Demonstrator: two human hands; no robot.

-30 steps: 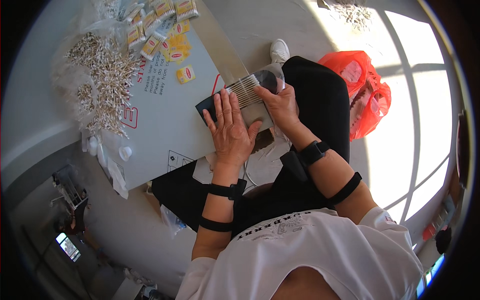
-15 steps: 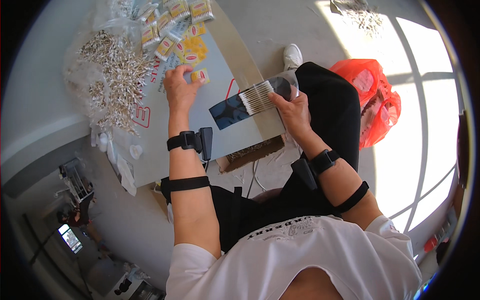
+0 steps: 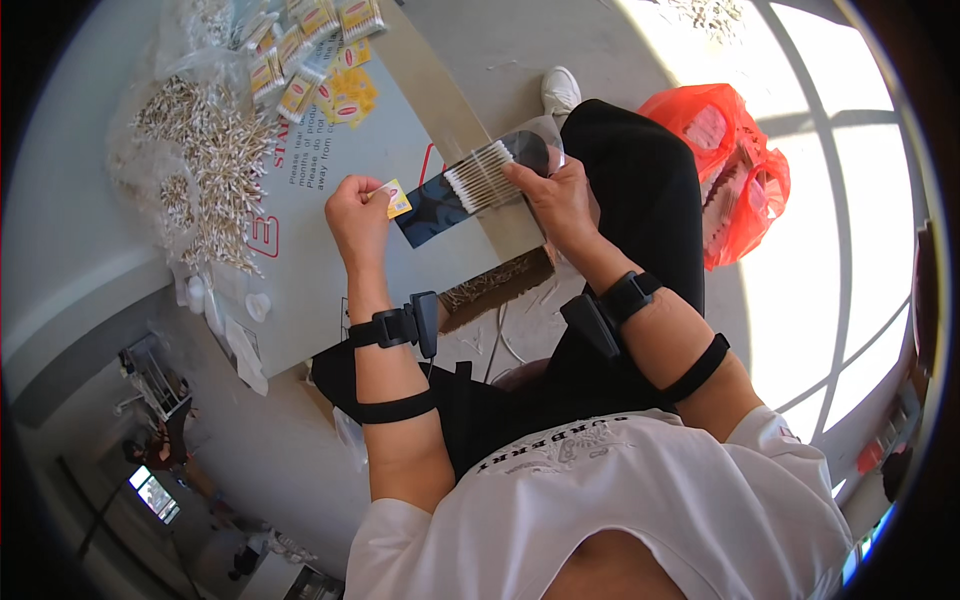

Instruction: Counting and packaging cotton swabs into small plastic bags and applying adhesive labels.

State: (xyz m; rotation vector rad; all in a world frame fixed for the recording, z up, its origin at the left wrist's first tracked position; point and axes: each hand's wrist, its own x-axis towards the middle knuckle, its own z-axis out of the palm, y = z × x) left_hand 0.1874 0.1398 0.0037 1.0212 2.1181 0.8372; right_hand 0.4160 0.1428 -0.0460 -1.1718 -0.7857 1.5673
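Grip of the left hand narrow: thumb and fingers pinch a small yellow card left of the swab row, at the outer end of the dark strip; cannot tell whether card and strip touch. Right hand at the row's right end, thumb laid over the swabs, grip closed on them, fingers mostly hidden. Strip, glossy, extends leftward from the row, over the table. Beyond the row, to its left: loose yellow cards, then clustered swab packets. Well left of the row: large swab heap in a clear bag. Nearer the body than the row: open cardboard box. Well right of the row, past a black-trousered leg: red plastic bag, pink contents showing.
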